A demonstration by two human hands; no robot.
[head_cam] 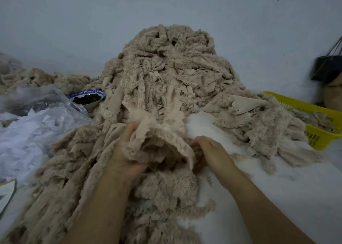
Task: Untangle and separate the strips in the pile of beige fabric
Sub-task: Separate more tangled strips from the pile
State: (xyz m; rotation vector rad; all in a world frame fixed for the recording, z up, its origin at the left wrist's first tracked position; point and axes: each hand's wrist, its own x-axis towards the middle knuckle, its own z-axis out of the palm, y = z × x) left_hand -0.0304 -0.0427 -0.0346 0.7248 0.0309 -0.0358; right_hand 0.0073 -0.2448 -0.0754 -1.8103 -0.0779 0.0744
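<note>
A tall pile of beige fuzzy fabric strips [170,66] rises against the wall in the middle of the view and spills toward me. My left hand [125,151] grips a bunched strip [153,143] at the pile's foot, thumb and fingers curled into the cloth. My right hand [211,151] sits just right of that bunch, its fingertips tucked under the strip's folded edge and hidden by it. Loose strips [162,193] lie between my forearms and trail off to the lower left.
The white table surface [277,188] shows at the right. A yellow plastic basket [322,130] with more strips stands at the right edge. Clear plastic bags [37,125] and a blue-rimmed bowl of dark pieces [87,98] lie left. A dark bag [327,67] hangs on the wall.
</note>
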